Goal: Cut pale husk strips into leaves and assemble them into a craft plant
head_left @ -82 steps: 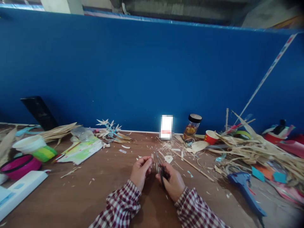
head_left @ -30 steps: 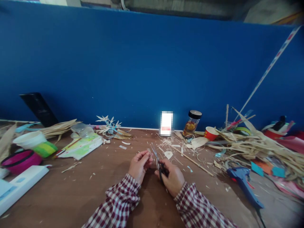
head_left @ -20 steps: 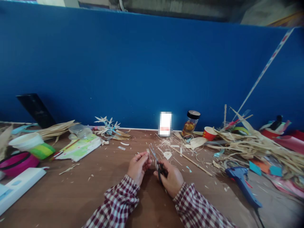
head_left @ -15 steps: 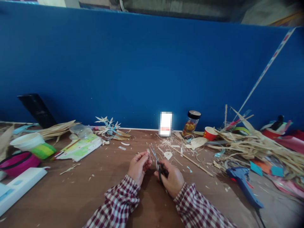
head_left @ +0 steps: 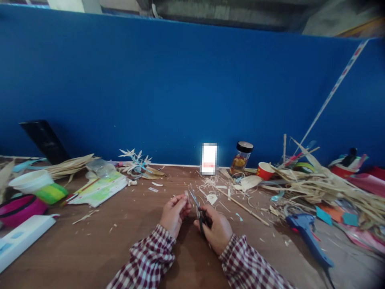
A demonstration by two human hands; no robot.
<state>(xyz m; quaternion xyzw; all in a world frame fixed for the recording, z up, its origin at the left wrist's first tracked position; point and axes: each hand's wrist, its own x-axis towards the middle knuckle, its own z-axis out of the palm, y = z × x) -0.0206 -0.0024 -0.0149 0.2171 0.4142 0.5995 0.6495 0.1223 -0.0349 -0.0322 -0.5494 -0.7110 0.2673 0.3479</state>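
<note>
Head view: left hand point(head_left: 173, 210) pinches a small pale strip point(head_left: 187, 194) just above the tabletop point(head_left: 120, 241), near its front middle. Right hand point(head_left: 215, 226) is clenched on black-handled scissors point(head_left: 201, 212), blades angled up at the strip. Pale scraps lie just behind the hands, with 1 thin stick point(head_left: 243, 207) to their right. Further right are a blue glue gun point(head_left: 306, 230), straw pile point(head_left: 325, 188), red cup point(head_left: 264, 171) and jar point(head_left: 241, 158). Printed sheet point(head_left: 99, 188) and pink bowl point(head_left: 18, 204) lie far left.
</note>
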